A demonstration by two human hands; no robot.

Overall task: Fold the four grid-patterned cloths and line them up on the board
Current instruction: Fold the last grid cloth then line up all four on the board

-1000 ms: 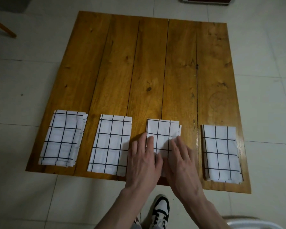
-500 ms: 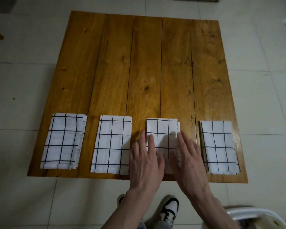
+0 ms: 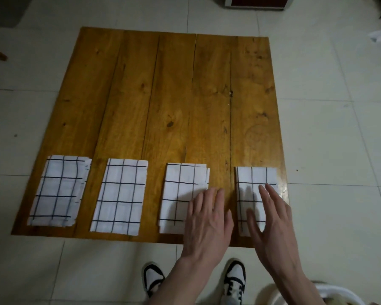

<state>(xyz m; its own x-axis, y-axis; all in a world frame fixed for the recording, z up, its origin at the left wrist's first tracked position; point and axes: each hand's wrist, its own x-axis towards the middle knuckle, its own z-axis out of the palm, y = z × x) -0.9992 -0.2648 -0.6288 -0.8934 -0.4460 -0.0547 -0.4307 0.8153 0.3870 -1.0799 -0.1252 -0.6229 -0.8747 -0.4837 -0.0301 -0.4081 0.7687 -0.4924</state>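
The tiled floor (image 3: 339, 128) fills the frame, and on it lies the wooden board (image 3: 174, 95), taking up most of the middle. Along the board's lower edge my four folded grid cloths sit in a row, each apart from the next: the far-left cloth (image 3: 58, 190) at the lower left, the second cloth (image 3: 120, 197) beside it, the third cloth (image 3: 180, 194) at lower centre, and the fourth cloth (image 3: 251, 186) at lower right.

My left hand (image 3: 207, 221) lies flat with straight fingers, holding nothing; it covers the lower right corner of the third cloth, and its fingertips reach over the bare strip of board between the third and fourth cloths. My right hand (image 3: 271, 219) is likewise spread and holds nothing, over the right and lower part of the fourth cloth; I cannot tell whether it presses the cloth or hangs just above it.

At the bottom of the frame my two black-and-white shoes (image 3: 153, 280) stand on the tiles, and the rim of a white basin (image 3: 299, 292) shows in the lower right corner.
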